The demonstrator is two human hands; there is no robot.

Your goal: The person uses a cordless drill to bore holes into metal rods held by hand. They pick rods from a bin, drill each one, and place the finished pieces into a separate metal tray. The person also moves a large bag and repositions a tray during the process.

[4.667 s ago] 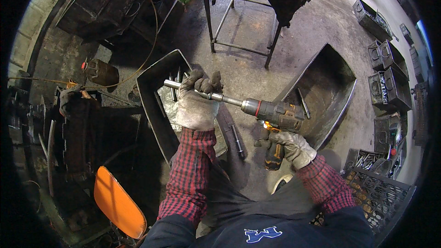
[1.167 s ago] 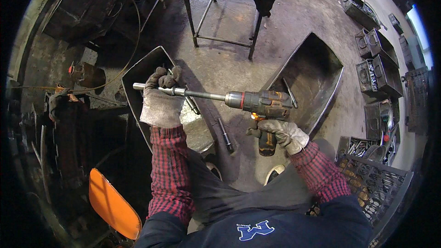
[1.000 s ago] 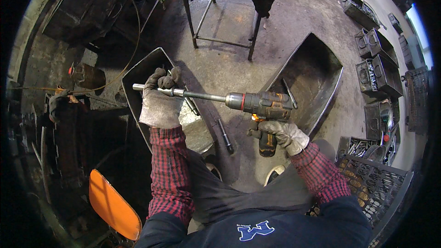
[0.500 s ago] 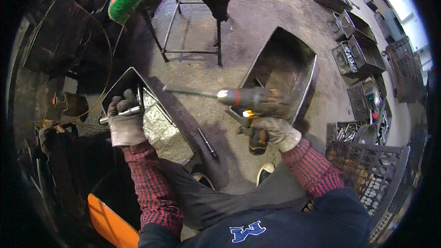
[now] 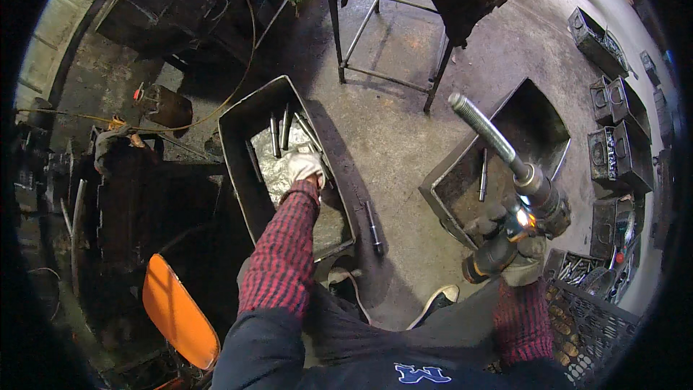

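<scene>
Two metal bins. Left bin (image 5: 330,227) holds several rods (image 5: 275,139); right bin (image 5: 530,126) has a lone rod (image 5: 483,175). Drill (image 5: 552,206) next in size, lamp lit, its ribbed shaft (image 5: 487,130) slanting up and leftward, overlapping the right bin in view. Hands gloved, well apart. Right hand (image 5: 525,258) wrapped round the drill's grip; left hand (image 5: 307,167) down inside left bin, fingers hidden, cannot tell if it grips anything

Risks, as I judge: a dipping drill could knock the shaft on the bin rim; an accidental trigger squeeze could spin it and snag a glove; a shoe (image 5: 442,302) catching the floor rod (image 5: 374,227) could set it rolling; loose rods could pinch fingers

Positions: drill held in right hand, away from left; left-bin rods beyond and beside left hand; floor rod between the bins, touching neither hand
</scene>
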